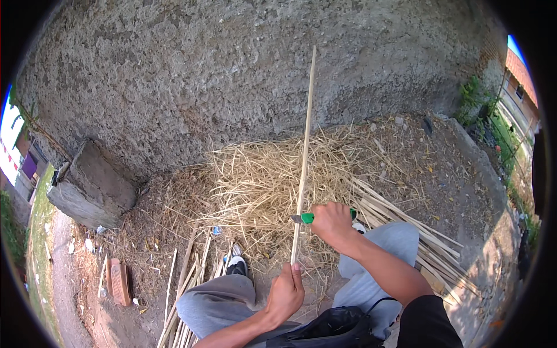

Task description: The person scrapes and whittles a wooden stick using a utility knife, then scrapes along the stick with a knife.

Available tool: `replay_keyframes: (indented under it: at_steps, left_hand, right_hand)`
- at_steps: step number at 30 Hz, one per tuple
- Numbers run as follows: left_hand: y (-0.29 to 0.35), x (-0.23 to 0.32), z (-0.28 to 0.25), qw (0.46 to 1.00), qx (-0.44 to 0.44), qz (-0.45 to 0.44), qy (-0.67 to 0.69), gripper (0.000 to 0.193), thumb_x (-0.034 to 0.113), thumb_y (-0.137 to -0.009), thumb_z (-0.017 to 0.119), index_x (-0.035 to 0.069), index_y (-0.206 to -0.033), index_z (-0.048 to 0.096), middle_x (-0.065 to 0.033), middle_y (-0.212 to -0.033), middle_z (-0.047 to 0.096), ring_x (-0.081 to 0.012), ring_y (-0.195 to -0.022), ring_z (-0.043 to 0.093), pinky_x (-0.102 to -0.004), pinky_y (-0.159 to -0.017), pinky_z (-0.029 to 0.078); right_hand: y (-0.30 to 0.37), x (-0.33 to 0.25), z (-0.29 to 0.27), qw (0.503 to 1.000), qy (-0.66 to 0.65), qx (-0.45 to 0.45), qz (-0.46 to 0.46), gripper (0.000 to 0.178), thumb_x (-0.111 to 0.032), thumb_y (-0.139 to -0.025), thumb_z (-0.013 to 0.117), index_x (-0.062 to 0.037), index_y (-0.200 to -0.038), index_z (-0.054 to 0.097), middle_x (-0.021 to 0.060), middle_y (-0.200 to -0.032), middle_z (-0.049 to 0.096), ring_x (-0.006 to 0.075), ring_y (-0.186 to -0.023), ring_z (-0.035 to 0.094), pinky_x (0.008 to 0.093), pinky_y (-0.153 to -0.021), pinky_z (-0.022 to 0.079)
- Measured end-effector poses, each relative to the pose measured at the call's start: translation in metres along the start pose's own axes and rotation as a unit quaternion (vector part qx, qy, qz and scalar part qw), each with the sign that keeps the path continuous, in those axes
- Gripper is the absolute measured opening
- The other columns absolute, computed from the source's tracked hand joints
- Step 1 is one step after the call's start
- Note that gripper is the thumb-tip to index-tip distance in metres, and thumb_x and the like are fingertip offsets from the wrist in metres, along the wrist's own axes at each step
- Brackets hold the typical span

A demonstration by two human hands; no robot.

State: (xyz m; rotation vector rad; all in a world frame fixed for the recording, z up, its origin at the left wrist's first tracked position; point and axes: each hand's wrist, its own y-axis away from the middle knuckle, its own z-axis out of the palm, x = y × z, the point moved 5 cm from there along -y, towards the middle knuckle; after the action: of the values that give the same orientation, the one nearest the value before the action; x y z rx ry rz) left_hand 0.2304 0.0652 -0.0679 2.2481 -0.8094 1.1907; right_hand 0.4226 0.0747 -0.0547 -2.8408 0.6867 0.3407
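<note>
A long pale bamboo strip [307, 127] rises from between my knees and leans out toward the wall. My left hand [285, 289] is closed round its near end. Higher up, my right hand [335, 225] grips a green-handled knife [307, 218]. The short dark blade lies against the strip, a little above my left hand. Beneath the strip spreads a heap of thin curled bamboo shavings [255, 180]. My fingers hide most of the knife's handle.
A rough grey wall [232, 75] stands ahead. Split bamboo strips lie in a bundle [429, 249] by my right leg and another [187, 296] by my left. A concrete block [96, 185] and a reddish brick piece [118, 282] sit at left. A black bag [331, 327] rests at my lap.
</note>
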Motion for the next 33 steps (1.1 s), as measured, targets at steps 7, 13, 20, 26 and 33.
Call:
replay_keyframes:
  at_steps: [7,13,20,26,33]
  left_hand:
    - [-0.002,-0.007,-0.012,0.999,0.030,0.005,-0.032,0.033,0.023,-0.105,0.040,-0.003,-0.087,0.049,-0.0245,-0.059,0.052,-0.0454,-0.054,0.054,-0.0493,-0.050,0.039]
    - [-0.001,-0.007,-0.020,0.998,0.044,-0.007,-0.045,0.034,0.024,-0.105,0.039,-0.004,-0.087,0.050,-0.0269,-0.061,0.054,-0.0479,-0.057,0.056,-0.0513,-0.052,0.040]
    - [0.000,-0.008,-0.030,0.994,0.057,-0.008,-0.092,0.034,0.024,-0.105,0.039,-0.003,-0.088,0.049,-0.0280,-0.059,0.055,-0.0496,-0.057,0.057,-0.0555,-0.052,0.041]
    - [0.000,-0.005,-0.029,0.997,0.039,0.015,-0.057,0.035,0.025,-0.105,0.039,-0.004,-0.087,0.048,-0.0294,-0.058,0.055,-0.0518,-0.057,0.056,-0.0576,-0.052,0.042]
    - [0.002,-0.004,-0.030,0.993,0.051,-0.010,-0.110,0.035,0.027,-0.105,0.037,-0.004,-0.091,0.047,-0.0324,-0.061,0.057,-0.0538,-0.061,0.057,-0.0609,-0.056,0.044]
  right_hand:
    - [-0.018,-0.008,0.005,1.000,0.016,-0.001,0.003,0.017,-0.011,-0.083,0.057,-0.0025,-0.078,0.071,0.0207,-0.074,0.068,0.0373,-0.072,0.069,0.0489,-0.063,0.053]
    - [-0.030,-0.011,0.009,0.998,0.034,0.054,0.001,0.016,-0.010,-0.081,0.059,-0.0021,-0.075,0.071,0.0197,-0.072,0.068,0.0358,-0.071,0.070,0.0487,-0.061,0.053]
    - [-0.037,-0.016,0.012,0.996,0.028,0.082,0.009,0.013,-0.006,-0.078,0.059,0.0010,-0.072,0.069,0.0214,-0.068,0.066,0.0348,-0.063,0.068,0.0460,-0.054,0.052]
    - [-0.032,-0.012,0.008,0.996,0.022,0.090,0.017,0.013,-0.006,-0.077,0.059,0.0015,-0.072,0.068,0.0237,-0.070,0.066,0.0386,-0.064,0.068,0.0493,-0.055,0.051]
    - [-0.034,-0.016,0.010,0.996,0.016,0.083,0.040,0.014,-0.008,-0.078,0.061,0.0024,-0.076,0.070,0.0253,-0.075,0.067,0.0415,-0.071,0.069,0.0509,-0.062,0.053]
